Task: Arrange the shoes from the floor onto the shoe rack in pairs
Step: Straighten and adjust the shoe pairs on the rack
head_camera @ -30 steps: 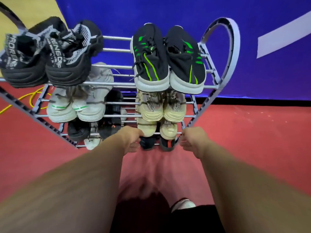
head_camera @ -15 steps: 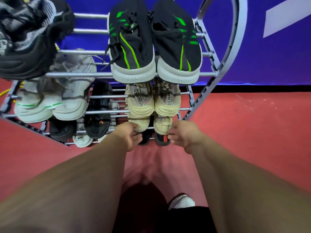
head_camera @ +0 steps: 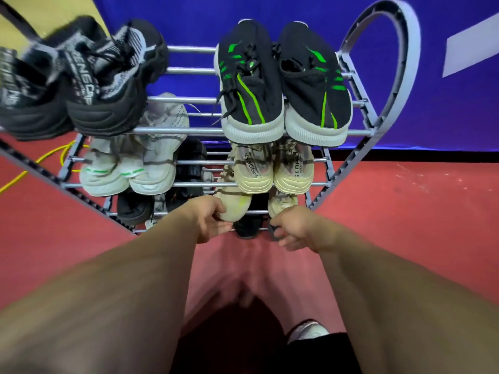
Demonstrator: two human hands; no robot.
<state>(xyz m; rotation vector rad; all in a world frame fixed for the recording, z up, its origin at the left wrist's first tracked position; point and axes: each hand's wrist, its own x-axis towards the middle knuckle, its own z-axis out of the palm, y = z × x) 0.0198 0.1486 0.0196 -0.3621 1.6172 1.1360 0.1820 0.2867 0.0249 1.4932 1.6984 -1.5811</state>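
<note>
Red flooring (head_camera: pixel 405 211) runs back to a blue wall (head_camera: pixel 445 103), and the shoe rack (head_camera: pixel 194 130) stands against it with a heart-shaped side frame. On my feed every tier carries shoes, toes pointing at the camera.

The top tier holds a black-and-white knit pair (head_camera: pixel 102 85) on the left and a black-and-green pair (head_camera: pixel 253 98) on the right, each pair side by side. One tier down I see a pale grey pair (head_camera: pixel 127 168) with small green marks on the left and a cream pair (head_camera: pixel 253 174) on the right.

Below that cream pair sits the lower cream shoe (head_camera: pixel 236 209), with its mate (head_camera: pixel 282 203) beside it on the same rail. A black shoe (head_camera: pixel 247 226) shows under them on the bottom tier, and more dark shoes (head_camera: pixel 133 209) fill the lower left.

The left hand (head_camera: pixel 210 220) reaches to the lower cream shoe, fingers curled over its toe and thumb underneath. The right hand (head_camera: pixel 294 228) hangs just below the mate, fingers loosely bent at a dark shoe tip; the blur keeps me from telling whether it grips anything.

A yellow cable (head_camera: pixel 54 151) lies on the floor behind the rack's left side. A white shoe (head_camera: pixel 307 329) on the person's foot peeks in at the bottom edge.
</note>
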